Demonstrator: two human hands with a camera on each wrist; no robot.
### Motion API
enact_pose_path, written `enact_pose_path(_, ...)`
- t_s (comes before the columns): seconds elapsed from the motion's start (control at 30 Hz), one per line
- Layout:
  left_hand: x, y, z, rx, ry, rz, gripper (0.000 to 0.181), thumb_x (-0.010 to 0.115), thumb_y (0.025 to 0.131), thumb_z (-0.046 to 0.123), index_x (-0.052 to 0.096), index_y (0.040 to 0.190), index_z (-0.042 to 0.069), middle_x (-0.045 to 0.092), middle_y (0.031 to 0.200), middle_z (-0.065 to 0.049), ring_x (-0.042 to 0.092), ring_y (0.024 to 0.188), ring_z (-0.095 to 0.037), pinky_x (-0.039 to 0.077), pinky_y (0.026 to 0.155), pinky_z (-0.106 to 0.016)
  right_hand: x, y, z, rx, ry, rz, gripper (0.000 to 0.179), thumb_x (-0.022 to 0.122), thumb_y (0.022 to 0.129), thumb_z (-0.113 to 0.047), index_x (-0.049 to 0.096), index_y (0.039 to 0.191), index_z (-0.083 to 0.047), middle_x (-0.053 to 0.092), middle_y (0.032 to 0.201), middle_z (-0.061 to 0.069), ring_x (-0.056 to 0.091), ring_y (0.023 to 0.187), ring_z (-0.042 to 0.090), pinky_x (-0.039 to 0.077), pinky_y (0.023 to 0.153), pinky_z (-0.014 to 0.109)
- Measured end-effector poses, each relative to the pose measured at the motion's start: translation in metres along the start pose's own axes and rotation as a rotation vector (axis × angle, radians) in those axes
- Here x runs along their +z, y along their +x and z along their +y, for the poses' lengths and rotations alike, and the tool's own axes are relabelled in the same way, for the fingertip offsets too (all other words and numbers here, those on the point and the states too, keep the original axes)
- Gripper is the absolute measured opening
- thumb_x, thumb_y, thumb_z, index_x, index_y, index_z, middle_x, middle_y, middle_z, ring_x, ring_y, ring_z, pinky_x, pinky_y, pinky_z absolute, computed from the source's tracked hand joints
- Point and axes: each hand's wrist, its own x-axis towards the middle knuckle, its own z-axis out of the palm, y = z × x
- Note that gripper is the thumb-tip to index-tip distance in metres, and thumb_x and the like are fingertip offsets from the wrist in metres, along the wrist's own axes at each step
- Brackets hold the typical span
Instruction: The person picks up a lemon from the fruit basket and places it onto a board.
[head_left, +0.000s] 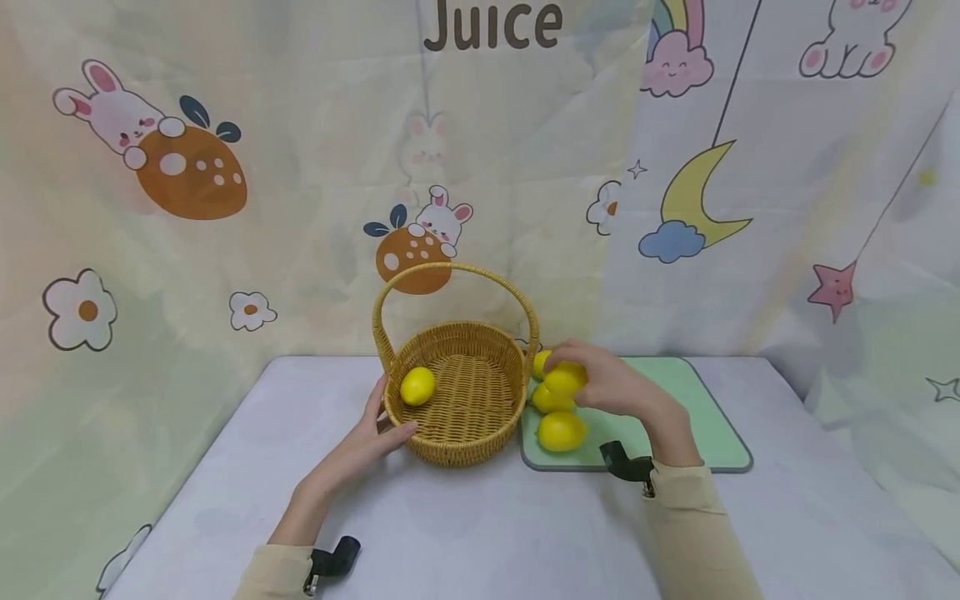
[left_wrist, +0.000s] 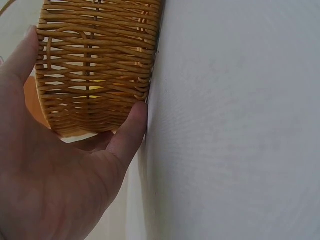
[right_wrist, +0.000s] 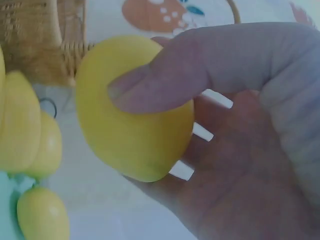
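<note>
A round wicker basket [head_left: 465, 442] with a tall arched handle stands mid-table, one yellow lemon [head_left: 417, 387] inside at its left. My left hand [head_left: 367, 442] grips the basket's left side, thumb and fingers spread around the woven wall [left_wrist: 95, 65]. To the right of the basket, my right hand [head_left: 611, 383] pinches a lemon [right_wrist: 125, 135] between the thumb and the fingers behind it. In the head view that lemon overlaps other lemons [head_left: 551, 399] on a green board. Another lemon [head_left: 561, 432] lies nearest the board's front left corner.
The green cutting board [head_left: 675, 425] with a grey edge lies right of the basket, its left edge close beside it. A white cloth covers the table [head_left: 465, 533]. Behind hangs a printed curtain [head_left: 315, 208], near the table's back edge. Each wrist wears a black camera mount [head_left: 626, 467].
</note>
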Motion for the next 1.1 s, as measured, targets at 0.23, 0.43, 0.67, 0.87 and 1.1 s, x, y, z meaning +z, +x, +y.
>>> enact_pose_path(0.23,0.001,-0.001,0.0,-0.016,0.005,-0.004,0.095,0.063,0.094,0.046,-0.012,0.151,0.053,-0.008,0.168,-0.004,0.019,0.152,-0.043,0.028,0.115,-0.067,-0.006,-0.009,0.037,0.056,0.082,0.021,0.056,0.057,0.066,0.014,0.065,0.117,-0.008,0.06,0.12,0.011,0.051,0.096,0.027,0.047,0.072,0.033)
enact_pose_path(0.43,0.0,-0.001,0.0,-0.01,-0.009,-0.006,0.096,0.064,0.094,0.046,-0.013,0.151,0.053,-0.009,0.168,-0.003,0.017,0.152,-0.043,0.027,0.116,-0.066,-0.004,-0.015,0.063,0.188,0.084,0.004,0.057,0.06,0.066,0.011,0.066,0.12,-0.007,0.061,0.123,0.014,0.051,0.1,0.029,0.046,0.079,0.035)
enact_pose_path(0.67,0.0,0.001,-0.003,-0.001,-0.021,-0.011,0.095,0.063,0.095,0.044,-0.013,0.151,0.053,-0.009,0.168,-0.004,0.016,0.152,-0.044,0.027,0.116,-0.065,0.005,-0.017,0.083,0.275,0.091,-0.025,0.061,0.061,0.066,0.008,0.064,0.125,-0.005,0.059,0.134,0.015,0.051,0.114,0.031,0.044,0.1,0.048)
enact_pose_path(0.87,0.0,0.001,-0.001,-0.004,-0.029,-0.008,0.096,0.064,0.094,0.044,-0.013,0.151,0.053,-0.007,0.168,-0.002,0.017,0.153,-0.041,0.027,0.118,-0.063,0.007,-0.019,0.093,0.26,0.089,-0.017,0.061,0.06,0.067,0.011,0.063,0.126,-0.003,0.059,0.134,0.016,0.05,0.118,0.033,0.039,0.108,0.057)
enact_pose_path(1.1,0.001,0.0,0.002,-0.008,-0.018,-0.014,0.095,0.063,0.094,0.045,-0.013,0.151,0.054,-0.009,0.168,-0.003,0.016,0.153,-0.042,0.027,0.117,-0.064,0.005,-0.02,0.094,0.29,0.057,-0.017,0.057,0.061,0.072,0.01,0.063,0.127,-0.004,0.059,0.132,0.017,0.052,0.116,0.033,0.041,0.106,0.057)
